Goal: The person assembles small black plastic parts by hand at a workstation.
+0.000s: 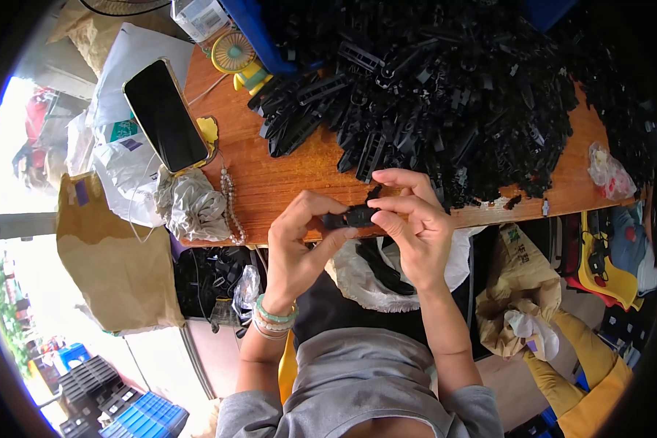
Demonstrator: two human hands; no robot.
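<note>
Between my two hands, just over the near edge of the wooden table (pixel 270 212), is a small black plastic part (pixel 359 216). My left hand (pixel 303 237) pinches its left end between thumb and fingers. At its right end, my right hand (pixel 415 226) grips it with thumb and fingertips, and a short black piece sticks up there beside the index finger. The fingers cover part of it, so its exact kind does not show. A large heap of black plastic parts (pixel 431 95) lies on the table beyond my hands.
On the left stand a phone (pixel 166 115), a crumpled grey cloth (pixel 193 204), a bead string (pixel 232 208) and a small yellow fan (pixel 235 52). A white bag (pixel 369 281) hangs open below the table edge. Brown paper bags (pixel 117 255) flank the table. A clear plastic bag (pixel 610 174) lies far right.
</note>
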